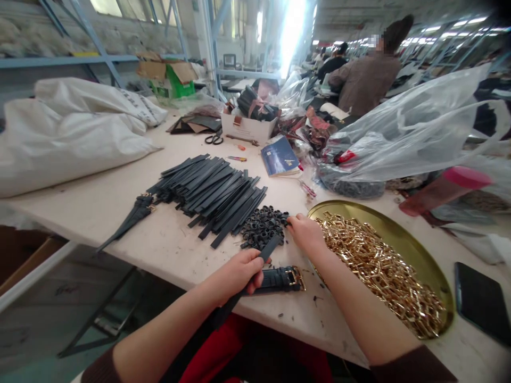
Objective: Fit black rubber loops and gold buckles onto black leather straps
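Left hand (246, 268) closed round a flat dark strap (272, 244), its free end angled up toward the heap of small dark loops (261, 227) on the bench (170, 242). Right hand (307, 232) at the heap's right edge, thumb and fingers drawn together; a dark bit shows at the tips, but cannot tell whether it is pinched or only touched. Just below the left hand, near the bench edge: dark straps with gold-toned buckles (279, 279). Beyond the loops, a broad pile of loose dark strips (211, 191), roughly parallel; left of it, a second buckled bundle (130, 221). Right forearm crosses the near rim of a round gold-toned tray (403, 247) heaped with gold-toned metal pieces (371, 268). Right of the tray, a dark phone (481, 300). Farther back, a blue booklet (280, 157) and black-handled scissors (214, 139).
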Action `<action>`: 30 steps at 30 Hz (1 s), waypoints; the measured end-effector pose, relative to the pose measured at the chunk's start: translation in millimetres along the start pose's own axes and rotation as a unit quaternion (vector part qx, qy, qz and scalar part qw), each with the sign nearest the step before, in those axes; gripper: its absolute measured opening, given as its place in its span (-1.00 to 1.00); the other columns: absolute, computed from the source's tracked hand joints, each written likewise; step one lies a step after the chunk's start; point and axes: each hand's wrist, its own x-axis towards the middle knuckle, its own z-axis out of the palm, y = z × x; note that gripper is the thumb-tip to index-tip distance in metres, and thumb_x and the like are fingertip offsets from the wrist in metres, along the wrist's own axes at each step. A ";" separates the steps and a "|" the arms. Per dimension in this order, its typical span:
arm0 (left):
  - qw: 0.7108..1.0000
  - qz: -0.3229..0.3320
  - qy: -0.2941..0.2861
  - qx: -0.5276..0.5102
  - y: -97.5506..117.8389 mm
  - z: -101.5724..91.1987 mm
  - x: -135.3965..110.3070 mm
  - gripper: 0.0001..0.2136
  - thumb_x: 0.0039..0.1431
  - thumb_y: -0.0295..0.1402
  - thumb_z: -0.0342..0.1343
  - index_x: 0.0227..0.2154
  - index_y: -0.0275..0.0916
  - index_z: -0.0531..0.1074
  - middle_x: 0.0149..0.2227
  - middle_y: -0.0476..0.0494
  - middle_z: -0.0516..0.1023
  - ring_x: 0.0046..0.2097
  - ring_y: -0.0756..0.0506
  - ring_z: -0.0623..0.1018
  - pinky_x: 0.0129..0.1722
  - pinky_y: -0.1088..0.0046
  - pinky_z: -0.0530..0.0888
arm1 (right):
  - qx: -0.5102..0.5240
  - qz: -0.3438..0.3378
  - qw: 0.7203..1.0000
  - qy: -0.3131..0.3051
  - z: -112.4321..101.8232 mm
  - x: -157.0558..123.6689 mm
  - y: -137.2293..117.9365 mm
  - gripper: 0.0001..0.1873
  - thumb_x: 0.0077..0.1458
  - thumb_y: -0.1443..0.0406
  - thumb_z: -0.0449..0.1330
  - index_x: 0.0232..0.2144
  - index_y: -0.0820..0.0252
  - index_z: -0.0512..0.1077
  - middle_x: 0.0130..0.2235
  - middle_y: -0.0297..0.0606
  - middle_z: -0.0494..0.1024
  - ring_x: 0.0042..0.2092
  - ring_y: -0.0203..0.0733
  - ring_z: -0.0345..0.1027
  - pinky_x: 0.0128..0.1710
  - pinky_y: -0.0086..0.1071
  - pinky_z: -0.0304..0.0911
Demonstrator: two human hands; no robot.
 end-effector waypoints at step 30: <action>0.967 0.127 0.079 0.206 -3.7 37.6 -41.5 -0.63 0.15 -0.14 -0.17 -0.06 -0.19 0.29 -0.19 -0.14 0.47 -0.19 -0.13 0.43 -0.21 0.42 0.29 | 0.650 0.099 0.745 -0.117 -37.8 -133.0 -70.3 -0.46 -0.12 0.27 0.25 -0.06 0.09 0.18 -0.34 -0.37 0.42 -0.33 -0.29 0.32 -0.34 -0.40 0.22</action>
